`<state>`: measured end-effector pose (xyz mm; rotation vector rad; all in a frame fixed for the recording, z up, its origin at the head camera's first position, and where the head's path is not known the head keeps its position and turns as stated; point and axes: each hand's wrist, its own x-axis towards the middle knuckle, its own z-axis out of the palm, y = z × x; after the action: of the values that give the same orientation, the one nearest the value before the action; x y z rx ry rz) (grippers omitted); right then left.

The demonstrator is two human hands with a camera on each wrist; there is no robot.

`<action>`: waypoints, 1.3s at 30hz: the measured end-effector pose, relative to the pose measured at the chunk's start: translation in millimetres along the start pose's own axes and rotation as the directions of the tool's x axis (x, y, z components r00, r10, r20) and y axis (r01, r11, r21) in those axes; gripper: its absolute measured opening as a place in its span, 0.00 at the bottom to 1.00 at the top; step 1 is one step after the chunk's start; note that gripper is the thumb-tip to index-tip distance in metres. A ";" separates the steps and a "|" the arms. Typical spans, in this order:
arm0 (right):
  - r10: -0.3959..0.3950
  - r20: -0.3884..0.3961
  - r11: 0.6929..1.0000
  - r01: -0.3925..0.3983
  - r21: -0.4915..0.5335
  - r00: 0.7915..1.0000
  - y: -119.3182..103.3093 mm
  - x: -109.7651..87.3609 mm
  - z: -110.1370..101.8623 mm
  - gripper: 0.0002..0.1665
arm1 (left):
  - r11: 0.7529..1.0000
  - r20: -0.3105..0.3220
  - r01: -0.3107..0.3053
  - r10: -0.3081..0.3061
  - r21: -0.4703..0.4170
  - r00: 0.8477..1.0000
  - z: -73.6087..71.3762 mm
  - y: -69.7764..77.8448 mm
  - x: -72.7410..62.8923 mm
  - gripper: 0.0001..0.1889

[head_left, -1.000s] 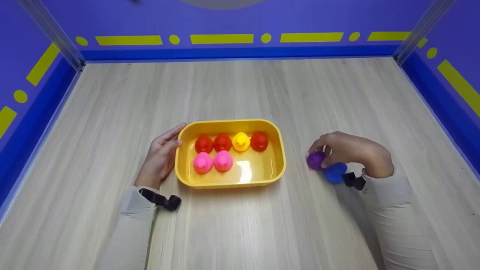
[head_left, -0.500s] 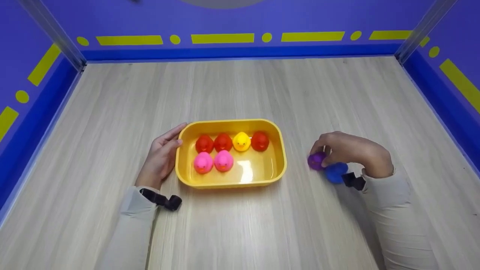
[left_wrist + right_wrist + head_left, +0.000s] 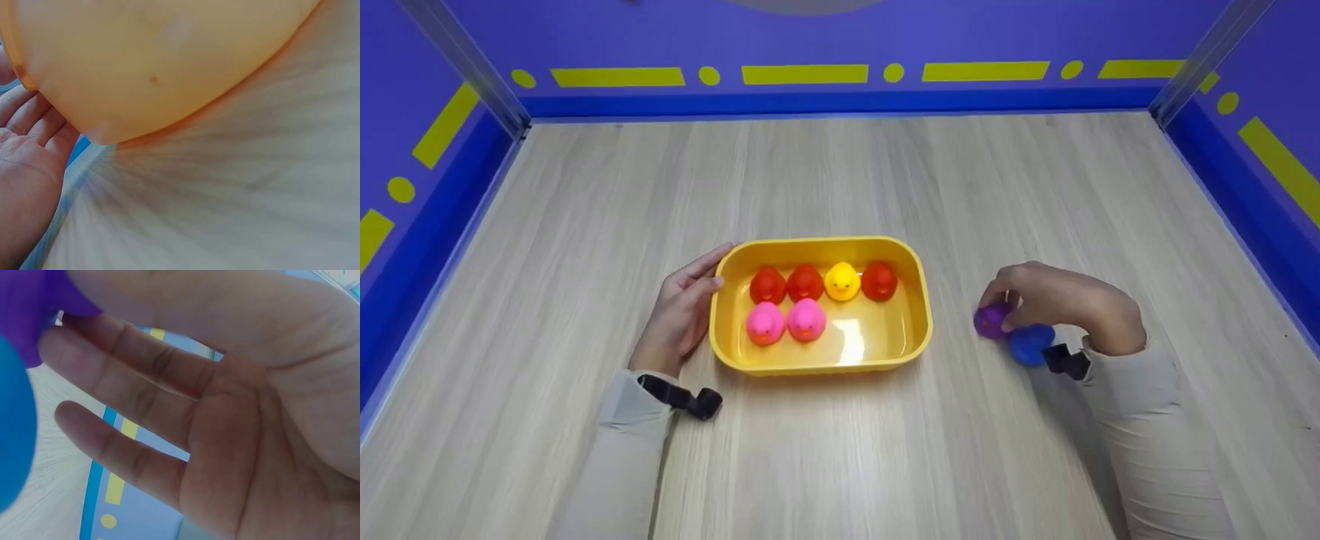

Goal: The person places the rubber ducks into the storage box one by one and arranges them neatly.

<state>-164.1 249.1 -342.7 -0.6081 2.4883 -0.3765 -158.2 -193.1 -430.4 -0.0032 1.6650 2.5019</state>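
My left hand (image 3: 669, 322) holds the left end of a yellow plastic tub (image 3: 817, 370), thumb at the rim and fingers against the outer wall. In the left wrist view the palm (image 3: 28, 185) faces the tub's side (image 3: 152, 73). My right hand (image 3: 1057, 304) pinches a purple rubber duck (image 3: 988, 321) between thumb and fingers, low over the table. A blue rubber duck (image 3: 1030, 346) stands close beside it, partly under the hand. Only parts of the purple duck (image 3: 19, 315) and blue duck (image 3: 14, 433) show in the right wrist view.
Inside the tub, a back row has red ducks (image 3: 805, 283) and a yellow duck (image 3: 842, 283); two pink ducks (image 3: 806, 321) sit at front left. The wooden table (image 3: 840, 450) is bounded by blue-purple walls (image 3: 810, 45) at the back and sides.
Almost nothing differs. Both hands keep their places, the right still pinching the purple duck; the whole view shifts very slightly.
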 end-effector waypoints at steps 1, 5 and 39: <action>0.001 0.000 1.000 -0.001 0.000 1.000 -0.1 -0.1 -0.1 0.16 | 1.000 0.001 -0.002 0.002 -0.003 1.000 -0.2 0.0 0.1 0.28; -0.013 -0.009 1.000 0.013 0.004 1.000 -1.1 -0.5 -0.8 0.16 | 1.000 0.005 -0.012 0.013 -0.014 1.000 -0.7 0.0 0.7 0.28; -0.251 -0.167 0.968 0.247 -0.047 0.953 -6.2 1.3 -2.8 0.18 | 1.000 0.008 -0.009 0.010 -0.014 1.000 -1.2 -0.9 0.3 0.28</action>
<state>-164.6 243.5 -338.6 -0.9416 2.5882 -0.5127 -158.4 -193.8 -431.7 0.0139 1.6487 2.5166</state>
